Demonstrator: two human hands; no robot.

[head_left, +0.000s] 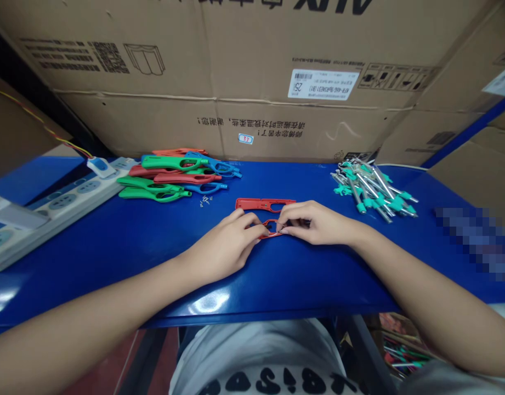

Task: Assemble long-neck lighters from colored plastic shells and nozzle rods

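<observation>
Left hand (230,241), right hand (318,222) pinch 1 red casing (271,236); red shell (254,204) beyond.

left hand (238,237): curled, pinching | right hand (307,222): curled, pinching, near left | forearms (124,307): converging forward

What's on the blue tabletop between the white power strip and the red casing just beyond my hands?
In the head view: a pile of coloured casings beside the power strip, then small metal pins nearer the red casing.

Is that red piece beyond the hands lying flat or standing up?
The red piece lies flat on the blue table: its holed face points upward.
</observation>
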